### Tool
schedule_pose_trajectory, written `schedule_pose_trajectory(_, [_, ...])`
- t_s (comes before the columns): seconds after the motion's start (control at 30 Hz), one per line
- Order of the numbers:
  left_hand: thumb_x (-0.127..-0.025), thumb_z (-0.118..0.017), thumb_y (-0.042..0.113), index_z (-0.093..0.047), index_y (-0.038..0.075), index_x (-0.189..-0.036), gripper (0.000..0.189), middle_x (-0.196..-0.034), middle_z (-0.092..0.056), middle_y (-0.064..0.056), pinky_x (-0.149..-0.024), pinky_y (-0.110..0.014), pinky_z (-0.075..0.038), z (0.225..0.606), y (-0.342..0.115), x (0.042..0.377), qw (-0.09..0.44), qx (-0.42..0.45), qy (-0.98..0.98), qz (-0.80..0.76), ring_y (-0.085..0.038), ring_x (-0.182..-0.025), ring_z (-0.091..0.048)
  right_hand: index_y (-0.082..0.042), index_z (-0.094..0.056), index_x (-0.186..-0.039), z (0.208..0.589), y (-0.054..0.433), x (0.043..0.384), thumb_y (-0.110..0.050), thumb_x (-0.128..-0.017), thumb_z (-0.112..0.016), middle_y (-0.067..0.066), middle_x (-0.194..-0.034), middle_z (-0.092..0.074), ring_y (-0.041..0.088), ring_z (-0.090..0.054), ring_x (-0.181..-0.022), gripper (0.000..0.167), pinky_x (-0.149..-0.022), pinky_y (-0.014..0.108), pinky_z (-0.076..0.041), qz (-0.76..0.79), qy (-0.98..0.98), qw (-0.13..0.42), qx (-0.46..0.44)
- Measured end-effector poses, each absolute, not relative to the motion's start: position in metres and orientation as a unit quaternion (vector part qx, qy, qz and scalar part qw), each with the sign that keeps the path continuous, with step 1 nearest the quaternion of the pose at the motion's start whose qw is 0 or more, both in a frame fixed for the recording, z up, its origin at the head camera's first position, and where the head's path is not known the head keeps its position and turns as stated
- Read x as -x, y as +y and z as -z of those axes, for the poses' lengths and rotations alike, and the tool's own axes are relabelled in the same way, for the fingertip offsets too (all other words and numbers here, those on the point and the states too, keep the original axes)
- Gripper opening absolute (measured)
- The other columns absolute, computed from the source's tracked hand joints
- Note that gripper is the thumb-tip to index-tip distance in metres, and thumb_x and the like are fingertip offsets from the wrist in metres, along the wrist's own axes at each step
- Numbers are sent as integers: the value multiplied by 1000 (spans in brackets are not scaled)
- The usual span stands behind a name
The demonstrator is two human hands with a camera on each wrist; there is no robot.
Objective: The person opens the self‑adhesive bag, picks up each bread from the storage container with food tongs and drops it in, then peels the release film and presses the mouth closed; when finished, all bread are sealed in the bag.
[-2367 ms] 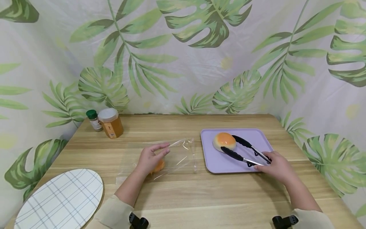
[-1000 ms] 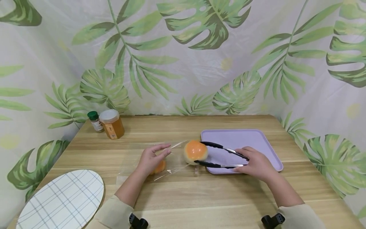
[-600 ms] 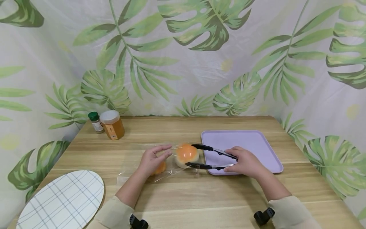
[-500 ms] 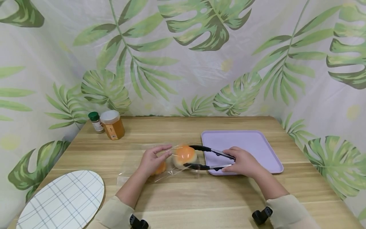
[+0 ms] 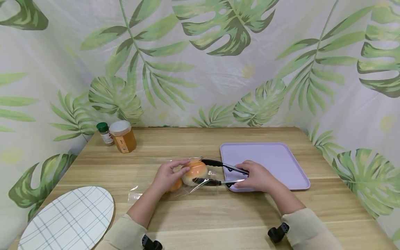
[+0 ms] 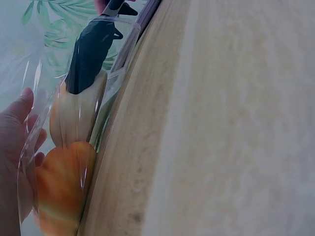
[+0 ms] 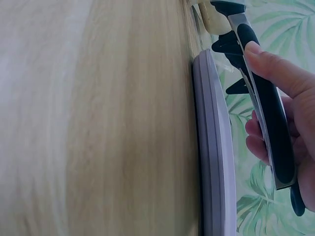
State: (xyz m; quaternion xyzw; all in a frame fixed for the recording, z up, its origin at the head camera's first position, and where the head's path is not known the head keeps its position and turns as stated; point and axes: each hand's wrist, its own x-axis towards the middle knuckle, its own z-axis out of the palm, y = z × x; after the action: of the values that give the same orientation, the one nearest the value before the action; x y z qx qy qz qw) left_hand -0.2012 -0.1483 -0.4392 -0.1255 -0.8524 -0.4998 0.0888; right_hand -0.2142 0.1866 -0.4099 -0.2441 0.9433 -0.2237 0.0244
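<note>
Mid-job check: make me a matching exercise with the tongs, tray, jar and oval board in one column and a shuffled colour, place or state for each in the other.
Things:
1. tongs
2. tray
3. jar
4. oval board

Descriptions:
A. light purple, at the right of the table
B. white with a line check, at the near left
C. held in the right hand, tips on either side of a bun
D. amber with a whitish lid, beside a green-capped bottle

Pairs: 1-C, 2-A, 3-D, 4-B
</note>
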Motion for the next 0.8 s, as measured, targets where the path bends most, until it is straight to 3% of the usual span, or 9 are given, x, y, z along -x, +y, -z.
schedule_pose_trajectory(0.5, [-87, -74, 19, -72, 8, -115, 30, -122, -71, -6, -104, -46, -49, 442, -148, 204, 72, 145, -864, 477, -28, -119, -63, -6, -62, -129, 403, 181, 218, -45, -70, -85, 7, -115, -64, 22, -61, -103, 74, -90, 43, -52, 199, 948, 53, 241])
schedule_pose_trajectory(0.8, [-89, -73, 21, -73, 9, -114, 28, -116, -73, -7, -104, -47, -49, 442, -147, 203, 83, 132, -866, 474, -29, -117, -65, -5, -58, -134, 393, 192, 215, -46, -70, -84, 13, -125, -61, 29, -60, -113, 81, -96, 48, -51, 193, 951, 56, 236])
